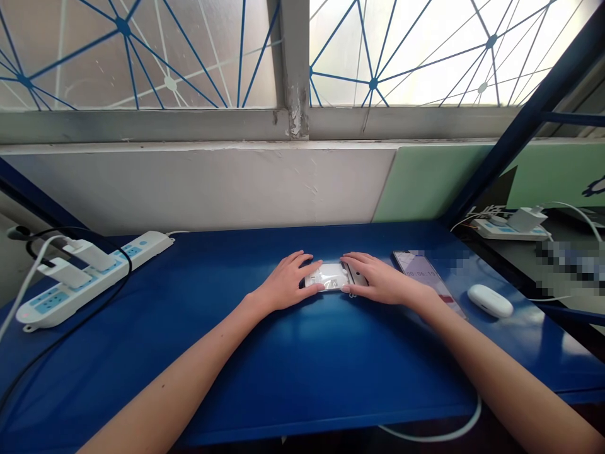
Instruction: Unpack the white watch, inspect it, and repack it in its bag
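Your left hand [287, 282] and right hand [380, 280]: fingers pinch white packet [332, 277] at ends. Wide blue desk [189, 277] left of packet, front edge [302, 431] well off; phone [424, 270] near its right.

I'm sitting at a glossy blue worktop [302, 372]. A white power strip [100, 277] is lying slantwise at left, a black cable [78, 332] running beside it. A small shiny packet [331, 276] is resting near the middle; rightward, a phone [428, 272] and white rounded case [490, 301] are lying.
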